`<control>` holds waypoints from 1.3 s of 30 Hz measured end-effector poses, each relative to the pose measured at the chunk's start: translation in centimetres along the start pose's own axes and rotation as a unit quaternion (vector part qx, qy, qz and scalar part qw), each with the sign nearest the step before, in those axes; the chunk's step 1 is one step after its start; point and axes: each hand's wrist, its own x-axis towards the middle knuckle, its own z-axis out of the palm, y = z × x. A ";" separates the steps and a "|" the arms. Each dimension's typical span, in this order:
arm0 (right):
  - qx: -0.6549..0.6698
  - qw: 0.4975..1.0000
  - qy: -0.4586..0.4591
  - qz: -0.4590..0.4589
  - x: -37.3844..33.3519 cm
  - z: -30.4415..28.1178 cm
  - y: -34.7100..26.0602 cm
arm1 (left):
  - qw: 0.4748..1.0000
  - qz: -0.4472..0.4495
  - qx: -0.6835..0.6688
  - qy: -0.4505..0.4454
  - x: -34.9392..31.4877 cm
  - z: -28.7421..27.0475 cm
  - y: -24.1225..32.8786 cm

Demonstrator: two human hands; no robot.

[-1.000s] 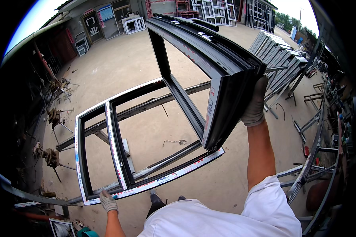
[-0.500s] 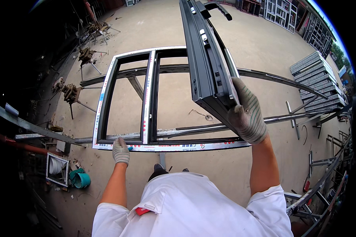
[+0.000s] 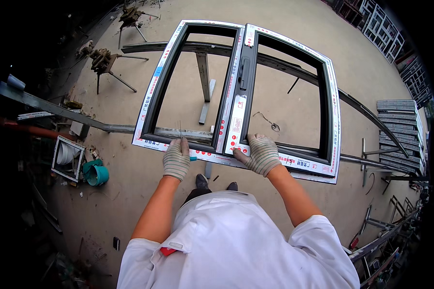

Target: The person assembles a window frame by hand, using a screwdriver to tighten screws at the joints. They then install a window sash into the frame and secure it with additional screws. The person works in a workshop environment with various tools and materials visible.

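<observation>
Sash [image 3: 236,120] lowered onto frame [image 3: 154,89]; R fingers [image 3: 256,140] @btm edge [image 3: 309,165], L bay [image 3: 188,91] open.

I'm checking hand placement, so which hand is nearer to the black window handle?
Right: the right hand is on the sash, below the black handle in view; the left hand is farther off, lower left, at the outer frame.

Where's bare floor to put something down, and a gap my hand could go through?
Bare floor lies beyond the window frame, and between the left hand and teal bucket. A hand could probably pass through the opening of the handled panel, between the long beams beneath. It's crowded left, by the metal stands, and right, by the stacked bars.
</observation>
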 end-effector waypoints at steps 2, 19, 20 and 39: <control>-0.022 1.000 0.011 0.003 0.3 0.6 -0.2 | 1.000 -0.006 -0.018 -0.021 0.7 -0.4 -0.8; -0.047 0.995 -0.011 0.086 2.0 1.5 -1.8 | 0.993 0.104 0.011 0.055 7.5 -3.3 -2.6; -0.049 0.995 -0.006 0.086 2.0 1.5 -1.7 | 0.994 0.097 0.009 0.056 7.6 -3.3 -2.6; 0.668 0.661 0.134 0.314 22.0 -4.8 -1.2 | 0.989 0.068 0.074 0.104 7.7 -2.5 -2.0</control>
